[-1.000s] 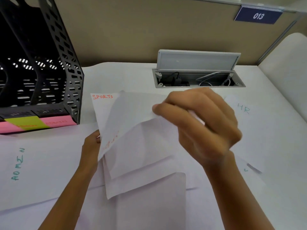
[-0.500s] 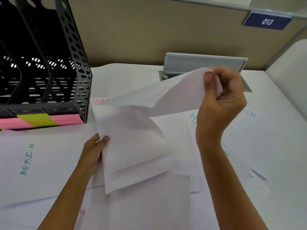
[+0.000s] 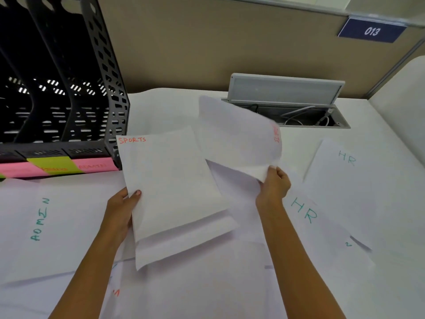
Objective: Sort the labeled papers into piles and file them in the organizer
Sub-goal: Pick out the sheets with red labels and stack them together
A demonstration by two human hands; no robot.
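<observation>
My left hand (image 3: 123, 210) grips the left edge of a small stack of white sheets (image 3: 170, 180), the top one marked SPORTS in red. My right hand (image 3: 273, 185) pinches the lower corner of a loose sheet (image 3: 236, 134) with red lettering on its right edge, held up and curled just right of the stack. An ADMIN sheet (image 3: 53, 224) lies flat at the left. Two HR sheets (image 3: 305, 215) (image 3: 347, 171) lie at the right. The black mesh organizer (image 3: 69, 88) stands at the back left, with pink and yellow sticky labels (image 3: 59, 166) on its base.
An open grey cable hatch (image 3: 285, 104) with wires sits in the desk at the back. A tan partition with a blue 013 plate (image 3: 371, 31) runs behind it. More white sheets cover the near desk, one showing a red mark (image 3: 116, 292).
My right hand has come down and toward me with the loose sheet, which has swung over so its red lettering faces right. The SPORTS stack in my left hand is now uncovered.
</observation>
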